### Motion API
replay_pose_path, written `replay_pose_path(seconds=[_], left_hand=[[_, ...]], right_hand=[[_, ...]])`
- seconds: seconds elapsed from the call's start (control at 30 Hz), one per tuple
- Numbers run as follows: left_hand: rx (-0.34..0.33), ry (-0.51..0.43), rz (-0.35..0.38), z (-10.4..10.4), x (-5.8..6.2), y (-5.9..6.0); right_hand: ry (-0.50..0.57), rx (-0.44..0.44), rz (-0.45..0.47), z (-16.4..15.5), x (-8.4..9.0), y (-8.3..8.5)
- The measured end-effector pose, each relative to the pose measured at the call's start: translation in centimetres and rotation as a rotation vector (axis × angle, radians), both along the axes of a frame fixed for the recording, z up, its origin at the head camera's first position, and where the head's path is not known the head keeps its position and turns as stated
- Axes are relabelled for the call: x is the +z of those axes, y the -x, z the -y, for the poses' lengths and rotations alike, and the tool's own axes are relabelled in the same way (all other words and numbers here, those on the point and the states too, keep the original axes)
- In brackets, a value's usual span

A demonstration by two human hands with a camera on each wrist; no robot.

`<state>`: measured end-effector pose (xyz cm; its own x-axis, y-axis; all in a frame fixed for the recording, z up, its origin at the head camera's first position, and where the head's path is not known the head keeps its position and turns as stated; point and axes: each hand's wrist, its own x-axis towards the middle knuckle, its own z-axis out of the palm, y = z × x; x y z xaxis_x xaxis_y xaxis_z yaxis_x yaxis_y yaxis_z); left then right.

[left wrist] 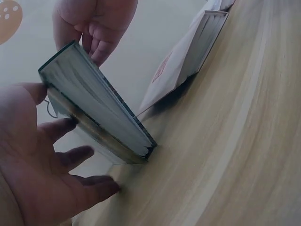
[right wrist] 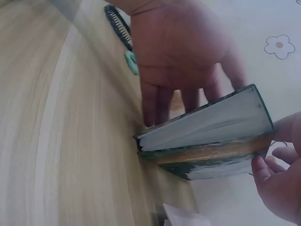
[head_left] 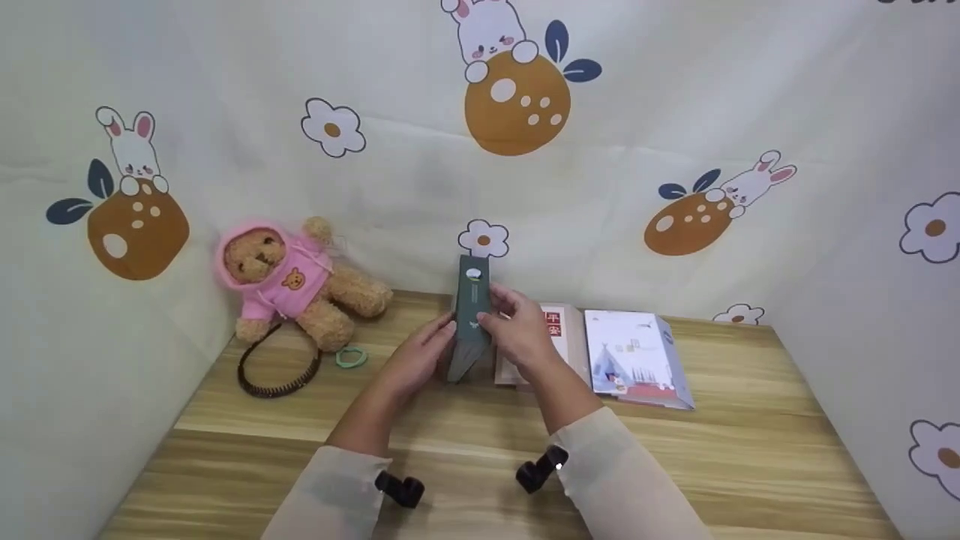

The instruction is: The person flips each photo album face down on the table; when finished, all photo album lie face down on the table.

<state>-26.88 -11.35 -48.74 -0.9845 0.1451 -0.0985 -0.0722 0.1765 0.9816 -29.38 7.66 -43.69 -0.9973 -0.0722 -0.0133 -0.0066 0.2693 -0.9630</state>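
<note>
A dark green hardcover book stands on edge between both hands, its spine facing up and its page edges showing in the left wrist view. My right hand pinches the book near its spine corner, with the thumb on one side and fingers on the other, as the right wrist view shows. Spread, fairly straight fingers of my left hand lie along the opposite cover; its thumb touches near the spine. The book's lower corner is right at the tabletop. An orange band crosses the cover in the right wrist view.
Right of the hands lie a cream book with red lettering and a white book with a tent picture. At left are a teddy bear in pink, a dark toothed headband and a mint hair tie. A printed curtain hangs behind.
</note>
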Motion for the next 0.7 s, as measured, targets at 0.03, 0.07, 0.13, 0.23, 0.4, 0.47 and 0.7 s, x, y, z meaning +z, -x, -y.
replay_pose_path(seconds=[0.03, 0.07, 0.13, 0.23, 0.4, 0.47, 0.7], left_hand=[[0.006, 0.016, -0.001, 0.1, -0.1, 0.0], [0.012, 0.036, -0.003, 0.1, -0.2, 0.1], [0.029, 0.086, 0.009, 0.3, -0.5, 0.2], [0.056, 0.228, -0.008, 0.5, -0.7, 0.2], [0.062, 0.451, -0.011, 0.7, -0.6, 0.2], [0.06, 0.523, 0.012, 0.8, -0.5, 0.1], [0.062, 0.685, 0.006, 0.4, -0.6, -0.2]], right_hand=[[-0.004, -0.006, 0.006, -0.1, -0.2, 0.1], [-0.004, -0.008, 0.011, -0.2, -0.5, 0.1], [-0.012, -0.013, 0.031, -0.4, -1.2, 0.3], [-0.016, -0.013, 0.065, -0.7, -2.3, 0.5], [0.035, 0.007, 0.135, -0.8, -3.5, 0.6], [0.045, 0.025, 0.168, -0.8, -3.8, 0.5], [0.066, 0.071, 0.151, -1.2, -3.4, -0.6]])
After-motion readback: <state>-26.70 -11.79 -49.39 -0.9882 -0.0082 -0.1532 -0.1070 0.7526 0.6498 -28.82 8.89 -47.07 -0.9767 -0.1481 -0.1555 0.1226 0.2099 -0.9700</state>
